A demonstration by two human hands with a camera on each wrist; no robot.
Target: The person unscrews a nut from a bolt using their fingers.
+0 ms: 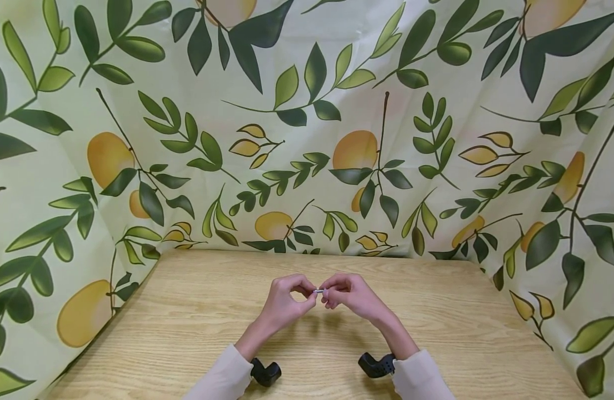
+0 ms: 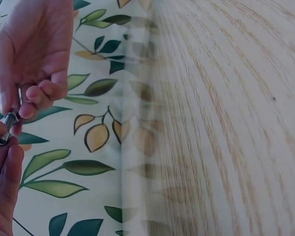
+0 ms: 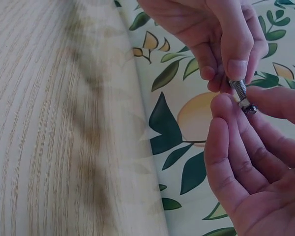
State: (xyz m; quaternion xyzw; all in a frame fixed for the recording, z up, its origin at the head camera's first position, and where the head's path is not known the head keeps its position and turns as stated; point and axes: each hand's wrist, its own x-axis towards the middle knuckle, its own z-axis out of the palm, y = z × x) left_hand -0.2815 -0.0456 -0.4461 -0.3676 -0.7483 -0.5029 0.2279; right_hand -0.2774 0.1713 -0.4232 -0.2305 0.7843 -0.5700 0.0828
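Observation:
A small silver bolt (image 3: 240, 90) with visible threads spans the gap between the two hands. My left hand (image 1: 283, 303) pinches one end between thumb and fingertips; in the left wrist view a dark round bolt head (image 2: 1, 141) shows at those fingers. At the opposite end, a wider shiny piece that looks like a nut (image 3: 247, 106) sits by the fingertips of my right hand (image 1: 354, 299). Thumb and index finger of the right hand close on that end, with its other fingers loosely bent. Fingertips hide part of the bolt.
Both hands are above a light wood-grain table (image 1: 186, 311). A leaf-and-fruit patterned cloth (image 1: 307, 139) rises behind it and along both sides. Black wrist devices (image 1: 265, 372) sit by the cuffs of the light sleeves (image 1: 221, 375).

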